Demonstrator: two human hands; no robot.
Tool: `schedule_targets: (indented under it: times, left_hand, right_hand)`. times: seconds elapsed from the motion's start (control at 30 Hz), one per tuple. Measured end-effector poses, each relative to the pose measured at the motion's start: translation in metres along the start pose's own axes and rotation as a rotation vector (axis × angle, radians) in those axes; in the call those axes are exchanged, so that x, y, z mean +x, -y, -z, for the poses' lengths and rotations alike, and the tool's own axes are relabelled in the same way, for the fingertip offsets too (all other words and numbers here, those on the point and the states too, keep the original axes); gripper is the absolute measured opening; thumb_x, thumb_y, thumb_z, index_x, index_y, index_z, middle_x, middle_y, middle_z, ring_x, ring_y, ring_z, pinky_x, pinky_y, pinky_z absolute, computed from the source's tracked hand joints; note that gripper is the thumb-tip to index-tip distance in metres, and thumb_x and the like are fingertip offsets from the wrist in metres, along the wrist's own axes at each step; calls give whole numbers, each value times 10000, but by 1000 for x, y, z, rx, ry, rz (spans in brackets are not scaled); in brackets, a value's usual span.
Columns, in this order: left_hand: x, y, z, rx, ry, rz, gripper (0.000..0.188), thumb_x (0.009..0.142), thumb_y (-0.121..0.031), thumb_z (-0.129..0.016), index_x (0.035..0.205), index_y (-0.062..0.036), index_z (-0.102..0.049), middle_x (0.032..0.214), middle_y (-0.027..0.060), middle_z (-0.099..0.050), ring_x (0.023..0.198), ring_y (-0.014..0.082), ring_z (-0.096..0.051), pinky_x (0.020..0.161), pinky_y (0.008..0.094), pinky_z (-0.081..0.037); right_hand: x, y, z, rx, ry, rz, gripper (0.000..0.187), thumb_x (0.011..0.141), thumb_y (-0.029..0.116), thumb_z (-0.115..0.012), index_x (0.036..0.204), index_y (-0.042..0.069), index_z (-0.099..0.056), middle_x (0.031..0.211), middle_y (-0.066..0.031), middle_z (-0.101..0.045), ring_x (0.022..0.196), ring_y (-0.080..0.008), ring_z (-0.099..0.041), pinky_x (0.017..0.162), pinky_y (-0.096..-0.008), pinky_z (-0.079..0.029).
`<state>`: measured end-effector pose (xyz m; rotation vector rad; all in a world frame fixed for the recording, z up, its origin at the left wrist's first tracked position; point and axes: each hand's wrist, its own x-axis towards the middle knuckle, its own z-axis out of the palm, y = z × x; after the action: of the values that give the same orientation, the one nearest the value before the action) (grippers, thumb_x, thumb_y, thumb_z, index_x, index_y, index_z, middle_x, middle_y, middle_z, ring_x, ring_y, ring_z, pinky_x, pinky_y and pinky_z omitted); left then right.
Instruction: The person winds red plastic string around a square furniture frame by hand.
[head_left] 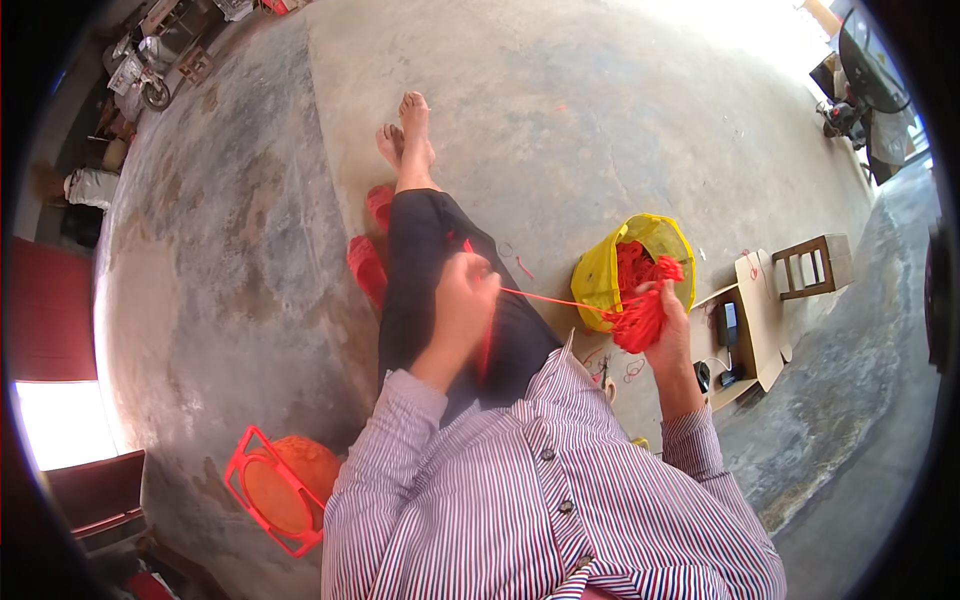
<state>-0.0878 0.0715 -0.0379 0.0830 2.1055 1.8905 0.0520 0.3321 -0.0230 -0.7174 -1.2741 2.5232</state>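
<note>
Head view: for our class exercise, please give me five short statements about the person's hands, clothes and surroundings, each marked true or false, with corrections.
1. The right hand holds a bunch of red cord. True.
2. The yellow container stands to the left of the dark trousers. False: it stands to their right.
3. A red strand runs between the left hand and the bunch. True.
4. Both feet are covered by boots. False: they are bare, and red slippers lie on the floor beside the trousers.
5. The person's shirt is striped. True.
</note>
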Motion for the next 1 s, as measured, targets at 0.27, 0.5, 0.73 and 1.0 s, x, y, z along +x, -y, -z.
schedule_targets:
  times: [0.27, 0.5, 0.73, 1.0]
  left_hand:
    - [-57, -49, -17, -8, 270, -119, 326, 821, 15, -698, 1136, -20, -620, 1092, 82, -665, 1003, 184, -635, 924, 337, -499]
    - [26, -46, 30, 648, -190, -906, 238, 729, 107, -630, 927, -23, -649, 934, 92, -588, 860, 237, -620, 804, 321, -503]
    - [40, 1, 9, 776, 17, -355, 277, 725, 4, -626, 995, -59, -618, 940, 131, -616, 945, 347, -584, 821, 454, -481]
    - [0, 18, 9, 455, 128, -394, 346, 782, -55, -724, 1097, 27, -607, 913, 79, -654, 801, 118, -631, 720, 261, -510]
  right_hand:
    - [2, -64, -81, -363, 671, -131, 587, 962, 564, -494, 1191, 36, -610, 986, -62, -666, 838, -141, -624, 760, -287, -501]
    - [79, -36, -95, -616, 514, 85, 461, 880, 334, -672, 1225, 34, -616, 881, -34, -612, 794, -134, -583, 671, -303, -478]
    - [86, -70, -122, -1509, 488, 577, 333, 757, 219, -742, 1043, 60, -681, 1220, -134, -588, 1037, -322, -618, 890, -419, -495]
    - [19, 8, -104, -642, 563, 451, 174, 728, 78, -748, 813, 36, -602, 1135, -125, -657, 1036, -217, -637, 898, -364, -489]
